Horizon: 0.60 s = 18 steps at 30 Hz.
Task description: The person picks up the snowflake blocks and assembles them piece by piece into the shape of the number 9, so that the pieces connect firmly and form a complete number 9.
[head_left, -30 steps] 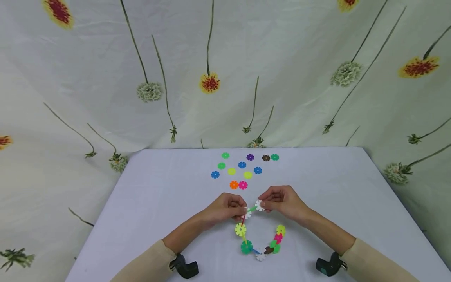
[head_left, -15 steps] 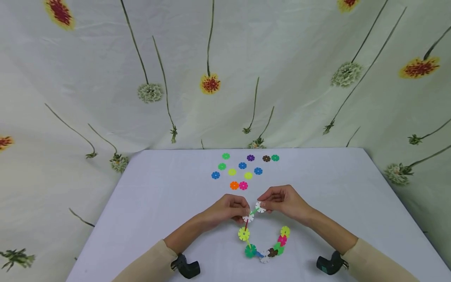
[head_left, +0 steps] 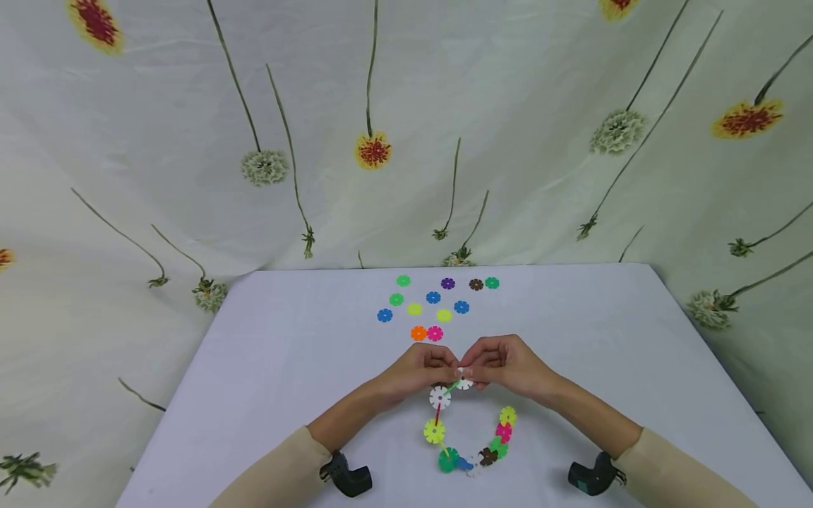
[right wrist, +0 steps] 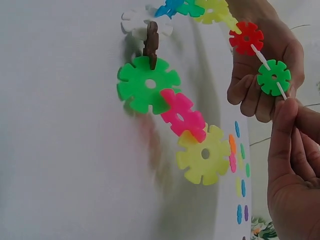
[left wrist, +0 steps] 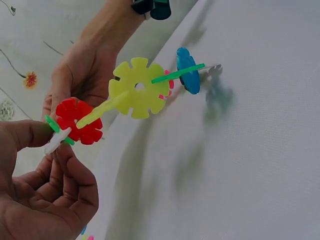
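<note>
A curved chain of slotted plastic flower discs hangs from my hands, several colours linked edge to edge. In the head view, my right hand point(head_left: 508, 363) pinches the white end disc point(head_left: 464, 382). My left hand point(head_left: 416, 368) has its thumb and fingertips at the same end, almost touching the right fingertips. Beyond that come a thin green disc seen edge-on, a white disc point(head_left: 440, 397) and a yellow disc point(head_left: 435, 431). The free end carries a pink disc point(right wrist: 182, 116) and a yellow disc point(right wrist: 204, 155). A red disc point(left wrist: 79, 121) sits beside my left fingertips.
Loose discs lie on the white table point(head_left: 305, 339) beyond my hands, among them an orange disc point(head_left: 418, 333), a pink disc point(head_left: 435, 333) and a purple disc point(head_left: 447, 283). A flower-printed cloth point(head_left: 521, 92) hangs behind the table's far edge.
My left hand has shifted right, from the inner white disc to the white end disc, where it meets the right hand. The inner white disc is now uncovered. My right hand stays almost in place.
</note>
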Each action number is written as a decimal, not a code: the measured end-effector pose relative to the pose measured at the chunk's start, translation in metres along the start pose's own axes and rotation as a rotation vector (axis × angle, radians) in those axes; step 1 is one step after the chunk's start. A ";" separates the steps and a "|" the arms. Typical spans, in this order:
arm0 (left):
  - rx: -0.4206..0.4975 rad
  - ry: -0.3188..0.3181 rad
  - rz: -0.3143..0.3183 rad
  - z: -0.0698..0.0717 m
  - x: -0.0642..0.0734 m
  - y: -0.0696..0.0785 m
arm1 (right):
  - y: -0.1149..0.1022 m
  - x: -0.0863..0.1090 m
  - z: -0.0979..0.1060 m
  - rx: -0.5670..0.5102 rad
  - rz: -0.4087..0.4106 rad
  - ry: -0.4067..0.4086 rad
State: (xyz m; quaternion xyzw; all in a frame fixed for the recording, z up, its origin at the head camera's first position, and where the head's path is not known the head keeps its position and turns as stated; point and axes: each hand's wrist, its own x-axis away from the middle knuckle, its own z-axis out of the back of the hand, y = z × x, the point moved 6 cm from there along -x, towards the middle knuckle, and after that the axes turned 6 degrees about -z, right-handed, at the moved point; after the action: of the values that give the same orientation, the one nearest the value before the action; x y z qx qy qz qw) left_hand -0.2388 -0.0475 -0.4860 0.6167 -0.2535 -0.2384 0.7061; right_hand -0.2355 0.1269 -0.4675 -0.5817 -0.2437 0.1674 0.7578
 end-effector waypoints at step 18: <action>-0.013 0.079 0.066 0.021 0.020 -0.007 | 0.029 -0.031 0.082 0.186 -0.119 0.335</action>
State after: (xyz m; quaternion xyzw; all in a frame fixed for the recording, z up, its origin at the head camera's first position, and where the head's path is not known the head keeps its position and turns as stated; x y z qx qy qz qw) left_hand -0.2375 -0.0771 -0.4891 0.6122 -0.2443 -0.1920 0.7271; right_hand -0.3066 0.1831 -0.4844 -0.5134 -0.1316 0.0447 0.8468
